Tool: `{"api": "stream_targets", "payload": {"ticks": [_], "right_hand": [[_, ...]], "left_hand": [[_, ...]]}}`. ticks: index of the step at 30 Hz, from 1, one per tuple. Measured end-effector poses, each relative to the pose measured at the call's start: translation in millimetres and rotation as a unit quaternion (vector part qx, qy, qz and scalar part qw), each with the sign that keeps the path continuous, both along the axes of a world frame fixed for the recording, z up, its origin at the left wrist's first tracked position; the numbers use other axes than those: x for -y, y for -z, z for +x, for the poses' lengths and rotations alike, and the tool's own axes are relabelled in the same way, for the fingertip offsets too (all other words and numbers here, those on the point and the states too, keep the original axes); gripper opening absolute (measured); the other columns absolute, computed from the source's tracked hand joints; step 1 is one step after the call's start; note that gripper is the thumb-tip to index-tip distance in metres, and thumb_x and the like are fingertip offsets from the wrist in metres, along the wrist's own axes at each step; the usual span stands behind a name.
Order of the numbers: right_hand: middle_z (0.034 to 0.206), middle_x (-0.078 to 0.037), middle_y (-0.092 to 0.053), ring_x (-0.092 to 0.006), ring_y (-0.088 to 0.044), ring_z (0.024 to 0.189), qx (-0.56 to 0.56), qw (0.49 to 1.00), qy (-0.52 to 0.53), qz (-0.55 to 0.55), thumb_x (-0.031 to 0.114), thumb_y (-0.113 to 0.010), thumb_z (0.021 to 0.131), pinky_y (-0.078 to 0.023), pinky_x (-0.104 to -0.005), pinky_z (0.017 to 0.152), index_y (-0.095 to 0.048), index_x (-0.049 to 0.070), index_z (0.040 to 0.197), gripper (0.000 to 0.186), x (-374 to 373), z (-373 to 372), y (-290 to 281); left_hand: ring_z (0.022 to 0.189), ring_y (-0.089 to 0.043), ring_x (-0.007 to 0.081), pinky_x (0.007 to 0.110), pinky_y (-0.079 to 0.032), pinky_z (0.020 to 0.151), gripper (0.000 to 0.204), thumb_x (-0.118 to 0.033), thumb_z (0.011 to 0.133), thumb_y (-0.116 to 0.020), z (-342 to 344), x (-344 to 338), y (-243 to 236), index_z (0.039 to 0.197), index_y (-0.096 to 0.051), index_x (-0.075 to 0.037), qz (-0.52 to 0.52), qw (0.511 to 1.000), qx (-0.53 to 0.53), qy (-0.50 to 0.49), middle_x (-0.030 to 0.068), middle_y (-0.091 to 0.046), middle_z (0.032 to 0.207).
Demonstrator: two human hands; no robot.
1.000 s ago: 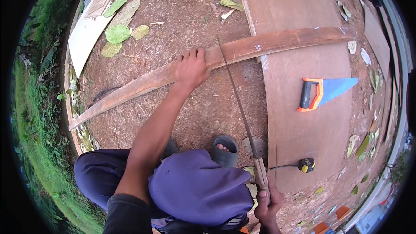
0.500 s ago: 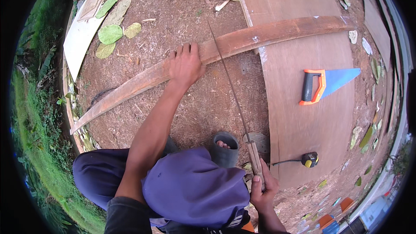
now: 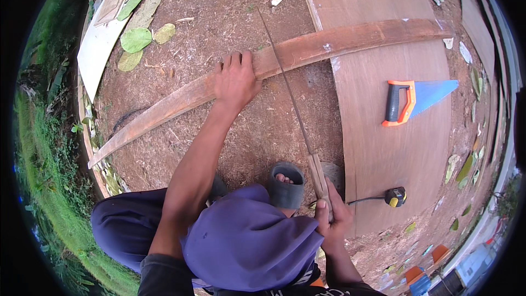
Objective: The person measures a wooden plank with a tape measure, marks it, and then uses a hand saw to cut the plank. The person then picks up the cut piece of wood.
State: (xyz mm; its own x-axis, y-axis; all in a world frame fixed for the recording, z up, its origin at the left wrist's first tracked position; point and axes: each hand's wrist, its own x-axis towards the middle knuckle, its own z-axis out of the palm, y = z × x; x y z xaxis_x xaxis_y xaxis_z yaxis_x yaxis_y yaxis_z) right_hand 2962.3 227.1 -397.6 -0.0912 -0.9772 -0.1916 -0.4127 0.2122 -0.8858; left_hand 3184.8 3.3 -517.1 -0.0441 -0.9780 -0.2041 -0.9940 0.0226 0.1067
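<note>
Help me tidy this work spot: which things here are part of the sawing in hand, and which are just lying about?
In use:
left hand pressing down on the plank
right hand gripping the wooden-handled saw, its blade across the plank

Lying about:
orange-handled saw on the plywood sheet
tape measure
leaves
white board

Probably an outdoor woodworking yard: dirt ground (image 3: 230, 16), plywood sheet (image 3: 383, 131), handsaw (image 3: 416, 100).

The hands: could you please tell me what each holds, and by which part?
The right hand grips a long thin blade by its wooden handle. The left hand presses on the plank's top face.
</note>
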Motion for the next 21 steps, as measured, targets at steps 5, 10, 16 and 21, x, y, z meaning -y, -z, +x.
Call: {"api": "stream_targets", "payload": {"ticks": [5,10,16,21], "right_hand": [[0.091,-0.02,-0.076,-0.0209,-0.076,0.079,0.028,0.998,0.014,0.048,0.009,-0.058,0.098,-0.058,-0.031,0.072,-0.059,-0.01,0.133,0.039,80,38,33],[0.102,-0.025,-0.075,-0.0251,-0.077,0.086,-0.024,0.999,-0.031,0.002,0.013,-0.057,0.098,-0.059,-0.0313,0.076,-0.057,-0.01,0.136,0.044,-34,-15,0],[0.1,-0.019,-0.077,-0.0233,-0.077,0.084,0.022,0.997,0.006,0.078,0.014,-0.059,0.098,-0.058,-0.03,0.077,-0.059,-0.007,0.135,0.042,66,27,17],[0.099,-0.02,-0.077,-0.0248,-0.077,0.088,0.03,0.998,0.012,0.06,0.015,-0.06,0.098,-0.058,-0.0317,0.079,-0.059,-0.011,0.133,0.044,26,9,6]], "left_hand": [[0.123,-0.06,0.0317,0.049,-0.045,0.105,0.052,-0.021,0.08,-0.07,1,4,-7,0.127,-0.054,-0.005,0.035,0.999,-0.004,-0.018,0.0169,-0.062,0.127],[0.117,-0.061,0.0342,0.051,-0.047,0.1,0.051,-0.021,0.079,-0.074,5,8,-2,0.123,-0.055,-0.004,0.009,1.0,-0.013,-0.002,0.0179,-0.063,0.12],[0.114,-0.062,0.0343,0.051,-0.047,0.099,0.05,-0.02,0.078,-0.074,4,6,-2,0.121,-0.056,-0.003,-0.004,1.0,-0.011,0.001,0.0189,-0.063,0.12],[0.113,-0.062,0.0342,0.05,-0.046,0.097,0.05,-0.019,0.078,-0.074,4,9,2,0.121,-0.056,-0.003,0.019,1.0,-0.008,0.003,0.0191,-0.064,0.118]]}}
